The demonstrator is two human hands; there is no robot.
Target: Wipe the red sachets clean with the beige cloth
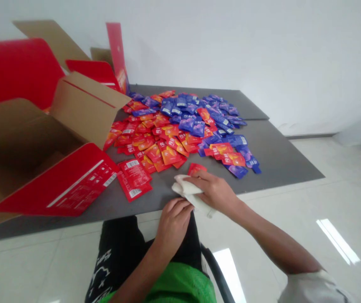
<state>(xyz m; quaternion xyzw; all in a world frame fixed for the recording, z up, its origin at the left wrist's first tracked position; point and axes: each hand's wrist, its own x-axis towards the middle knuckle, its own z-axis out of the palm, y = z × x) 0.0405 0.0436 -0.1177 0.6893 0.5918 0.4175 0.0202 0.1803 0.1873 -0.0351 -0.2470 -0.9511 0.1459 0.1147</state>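
The bare left hand (174, 219) curls at the grey tabletop's (284, 158) front edge, against or just beside the folded white fabric cloth (190, 187); whether it grips anything, I cannot tell. The cloth looks light, limp and unbreakable, best pinched by its bunched folds, and reaches leftward and down past the tabletop's edge from the bare right hand (216, 190), whose fingers clasp it.

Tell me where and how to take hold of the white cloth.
Probably best to pinch the white cloth by its loose lower end, coming from the near side: that end appears to hang beyond the table, while the right hand holds the folded upper part.
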